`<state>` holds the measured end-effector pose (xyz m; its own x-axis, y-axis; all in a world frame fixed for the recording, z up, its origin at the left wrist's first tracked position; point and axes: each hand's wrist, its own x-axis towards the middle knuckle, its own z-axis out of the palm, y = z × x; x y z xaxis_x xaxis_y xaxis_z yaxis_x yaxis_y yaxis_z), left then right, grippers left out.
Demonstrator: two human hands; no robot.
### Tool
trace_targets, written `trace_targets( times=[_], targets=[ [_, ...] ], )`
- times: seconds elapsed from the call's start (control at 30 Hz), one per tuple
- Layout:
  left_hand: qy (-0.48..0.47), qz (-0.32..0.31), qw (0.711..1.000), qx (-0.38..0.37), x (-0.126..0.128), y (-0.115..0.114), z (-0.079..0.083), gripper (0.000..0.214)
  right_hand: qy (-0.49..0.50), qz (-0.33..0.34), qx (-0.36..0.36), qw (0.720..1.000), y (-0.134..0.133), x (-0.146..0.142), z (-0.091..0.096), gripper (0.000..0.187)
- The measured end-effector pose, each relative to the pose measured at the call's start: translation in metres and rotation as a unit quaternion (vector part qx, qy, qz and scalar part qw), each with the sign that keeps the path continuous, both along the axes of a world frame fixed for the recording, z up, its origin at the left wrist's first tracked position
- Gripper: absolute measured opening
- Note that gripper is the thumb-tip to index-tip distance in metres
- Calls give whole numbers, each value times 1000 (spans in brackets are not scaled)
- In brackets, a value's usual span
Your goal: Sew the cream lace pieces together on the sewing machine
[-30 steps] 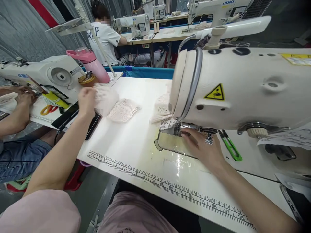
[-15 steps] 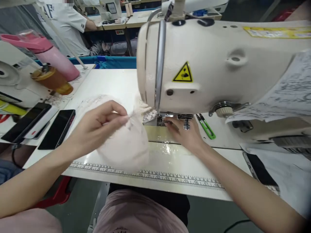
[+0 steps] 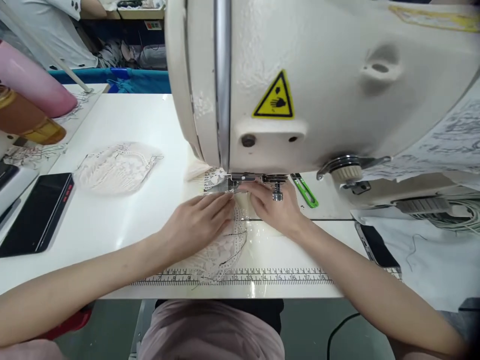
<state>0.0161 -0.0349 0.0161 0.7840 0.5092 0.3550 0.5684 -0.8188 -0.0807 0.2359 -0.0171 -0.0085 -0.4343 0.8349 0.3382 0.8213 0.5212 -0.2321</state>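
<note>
A cream sewing machine (image 3: 322,85) fills the upper middle of the head view. Under its presser foot (image 3: 243,178) lies a pale lace piece (image 3: 221,250) with dark thread tails. My left hand (image 3: 198,222) lies flat on that lace, fingers stretched toward the foot. My right hand (image 3: 275,207) rests beside it just right of the foot, fingers extended and pressing the lace's edge at the needle plate. A second lace piece (image 3: 116,167) lies apart on the white table (image 3: 123,220) to the left.
A black phone (image 3: 37,212) lies at the left edge, with a pink bottle (image 3: 35,85) and a brown cup (image 3: 26,120) behind it. Green thread snips (image 3: 304,190) lie right of the needle. Another phone (image 3: 377,245) and white patterned fabric (image 3: 431,250) lie right. A ruler strip (image 3: 240,277) runs along the front edge.
My left hand carried the lace piece from the left pile to the needle and laid it flat under the foot. The view moved down and closer to the machine.
</note>
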Motion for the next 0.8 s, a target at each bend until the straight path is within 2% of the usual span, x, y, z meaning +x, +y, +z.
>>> trace_targets(
  times=[0.13, 0.23, 0.33, 0.43, 0.67, 0.8],
  targets=[
    [5, 2, 1000, 21, 4, 1, -16, 36, -48, 20, 43, 998, -9, -4, 0, 36],
    [13, 5, 1000, 22, 2, 9, -22, 37, -40, 8, 23, 999, -9, -5, -1, 35],
    [1, 12, 1000, 10, -1, 14, -23, 37, -24, 8, -10, 1000, -3, -4, -6, 34],
    [-10, 19, 1000, -20, -2, 17, -23, 37, -23, 19, -12, 999, 3, -3, -13, 34],
    [-13, 21, 999, -41, -4, 23, -24, 36, -63, 47, 13, 997, 4, -1, -16, 36],
    [-16, 14, 999, -24, -4, 23, -24, 37, -80, 45, 60, 994, 5, 1, -19, 35]
  ],
)
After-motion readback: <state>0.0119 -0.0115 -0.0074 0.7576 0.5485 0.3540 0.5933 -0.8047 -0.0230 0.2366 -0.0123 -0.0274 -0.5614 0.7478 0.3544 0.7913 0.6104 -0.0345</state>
